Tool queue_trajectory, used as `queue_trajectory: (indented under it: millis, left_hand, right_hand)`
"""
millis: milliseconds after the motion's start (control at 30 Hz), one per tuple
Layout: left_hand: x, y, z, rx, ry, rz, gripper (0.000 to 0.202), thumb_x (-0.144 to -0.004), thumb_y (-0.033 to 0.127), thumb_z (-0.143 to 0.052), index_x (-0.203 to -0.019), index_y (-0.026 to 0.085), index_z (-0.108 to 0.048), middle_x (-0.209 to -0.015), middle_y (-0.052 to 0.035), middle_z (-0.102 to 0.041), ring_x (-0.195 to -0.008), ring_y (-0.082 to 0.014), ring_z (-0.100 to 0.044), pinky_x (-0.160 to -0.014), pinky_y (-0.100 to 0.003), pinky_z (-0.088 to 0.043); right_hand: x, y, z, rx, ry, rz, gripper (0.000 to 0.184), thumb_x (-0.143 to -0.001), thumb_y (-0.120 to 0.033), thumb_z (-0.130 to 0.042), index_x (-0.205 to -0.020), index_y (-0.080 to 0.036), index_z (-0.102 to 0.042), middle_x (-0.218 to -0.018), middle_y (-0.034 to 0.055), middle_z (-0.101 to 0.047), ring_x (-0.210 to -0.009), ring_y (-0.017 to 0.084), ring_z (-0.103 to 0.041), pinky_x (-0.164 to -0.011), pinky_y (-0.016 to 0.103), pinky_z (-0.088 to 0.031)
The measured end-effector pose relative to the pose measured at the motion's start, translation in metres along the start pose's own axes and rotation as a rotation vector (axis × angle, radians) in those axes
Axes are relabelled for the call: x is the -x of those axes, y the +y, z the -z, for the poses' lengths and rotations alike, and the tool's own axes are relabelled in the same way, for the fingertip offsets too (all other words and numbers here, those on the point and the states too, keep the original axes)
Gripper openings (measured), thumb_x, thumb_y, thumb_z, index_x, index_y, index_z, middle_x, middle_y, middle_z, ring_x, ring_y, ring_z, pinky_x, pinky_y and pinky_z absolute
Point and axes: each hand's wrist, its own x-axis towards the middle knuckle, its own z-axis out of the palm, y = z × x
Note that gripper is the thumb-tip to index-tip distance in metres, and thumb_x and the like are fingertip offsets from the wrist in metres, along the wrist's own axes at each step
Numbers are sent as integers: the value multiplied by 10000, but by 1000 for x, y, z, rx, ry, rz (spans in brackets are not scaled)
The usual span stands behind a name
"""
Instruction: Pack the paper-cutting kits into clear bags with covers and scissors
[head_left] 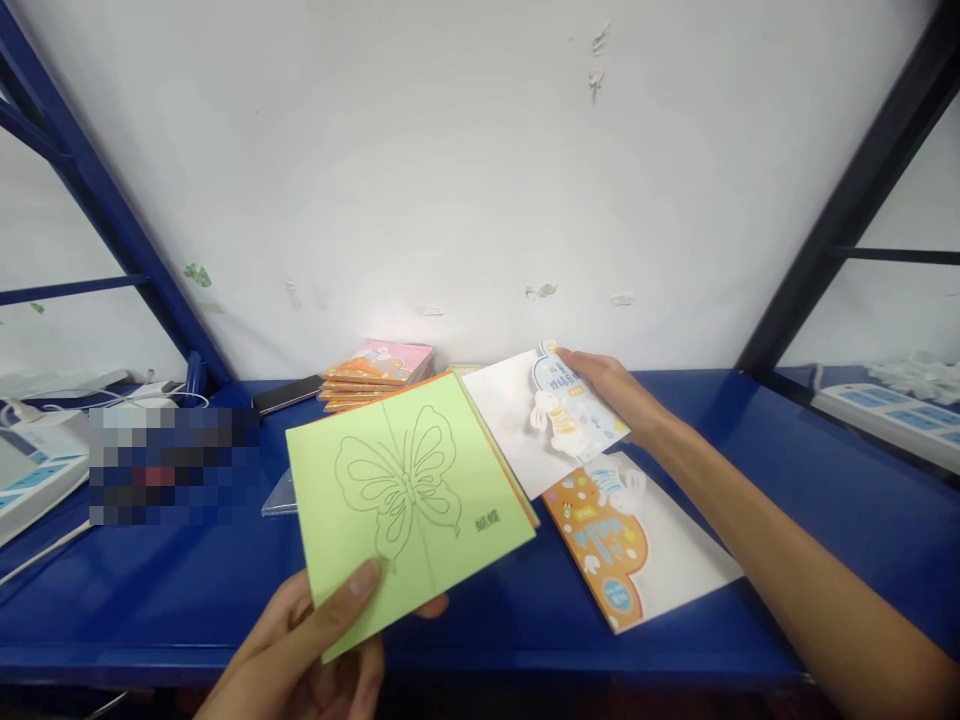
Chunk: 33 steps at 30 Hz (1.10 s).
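Observation:
My left hand (322, 640) grips a small stack of coloured paper sheets near its lower left corner, thumb on top. The uppermost light green sheet (427, 530) carries a butterfly outline, a fold line down the middle and two printed characters. Orange and other edges peek out beneath it. My right hand (607, 385) pinches the far right edge of a white paper sleeve (499, 420) with a printed rabbit and blue lettering, close beside the sheets. Below it, an orange and white printed sleeve (600, 545) lies on the blue table (495, 640), partly covered by the held one.
A stack of pink and orange packets (382, 365) stands by the wall. Left of it lie a dark flat object (289, 395) and clear plastic (281, 495). White power strips (45, 490) with cables are at left, and another power strip (892, 415) at right. Blue posts flank the table.

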Motion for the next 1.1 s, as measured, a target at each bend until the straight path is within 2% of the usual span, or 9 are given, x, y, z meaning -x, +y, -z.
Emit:
queue_trajectory:
  millis: [67, 133, 233, 333, 567, 767, 900, 1000, 1100]
  left_hand:
    - [1, 18, -31, 60, 41, -77, 441, -773, 592, -747, -981, 203, -759, -587, -59, -681, -406, -121, -496, -342, -207, -346]
    - [3, 28, -53, 96, 59, -128, 448, -782, 561, -763, -966, 153, -745, -641, -71, -704, -428, -90, -480, -360, -173, -311]
    - [3, 31, -65, 102, 92, -184, 473, -762, 560, -778, -945, 126, -729, -674, -75, -705, -451, -99, -505, -359, -173, -288]
    - [3, 27, -62, 89, 119, -206, 465, -757, 541, -776, -972, 134, -717, -741, -76, -717, -450, -106, -515, -355, -186, -277]
    - [5, 14, -53, -32, 113, -239, 395, -820, 546, -700, -809, 152, -671, -503, -19, -604, -413, -99, -424, -400, -191, -313]
    - [6, 6, -51, -192, 120, -283, 554, -880, 633, -587, -581, 167, -608, -565, -40, -633, -444, -101, -437, -436, -208, -381]
    - [7, 3, -47, -424, 254, -448, 563, -930, 616, -501, -590, 198, -662, -601, -44, -655, -464, -138, -521, -456, -228, -458]
    - [6, -4, -43, -578, 436, -660, 430, -929, 511, -523, -654, 246, -720, -640, -38, -696, -563, -195, -644, -606, -270, -568]
    - [2, -14, -40, -638, 478, -816, 239, -859, 435, -580, -828, 310, -782, -775, -32, -765, -803, -278, -746, -765, -321, -612]
  right_hand:
    - [2, 3, -6, 5, -49, 4, 356, -851, -536, -728, -852, -181, -705, -667, 30, -688, -488, 124, -600, -411, 217, -448]
    - [4, 4, -10, -22, -109, -11, 395, -822, -578, -739, -862, -186, -712, -696, 37, -700, -517, 130, -613, -431, 223, -457]
    - [8, 3, -17, -103, -186, -43, 412, -826, -587, -729, -890, -180, -734, -788, 74, -737, -595, 151, -654, -492, 243, -500]
    - [12, 3, -24, -120, -216, -47, 425, -844, -598, -708, -923, -182, -743, -843, 85, -748, -638, 156, -663, -528, 252, -514]
    - [21, 9, -44, 85, -262, 57, 471, -881, -625, -658, -1045, -191, -736, -898, 79, -737, -717, 158, -658, -554, 245, -495]
    - [37, 2, -50, 37, -644, 79, 488, -899, -528, -687, -1293, -239, -675, -1098, 83, -761, -916, 211, -722, -780, 332, -581]
    - [45, -1, -56, 14, -828, 73, 412, -780, -340, -835, -1160, -208, -745, -1059, 63, -781, -979, 217, -732, -930, 376, -569]
    - [49, 1, -61, -13, -860, 59, 347, -759, -300, -847, -1086, -216, -766, -1060, 48, -784, -997, 214, -732, -964, 380, -561]
    - [50, 6, -65, -5, -838, 66, 376, -723, -283, -867, -1078, -215, -761, -1047, 40, -786, -963, 212, -735, -889, 347, -592]
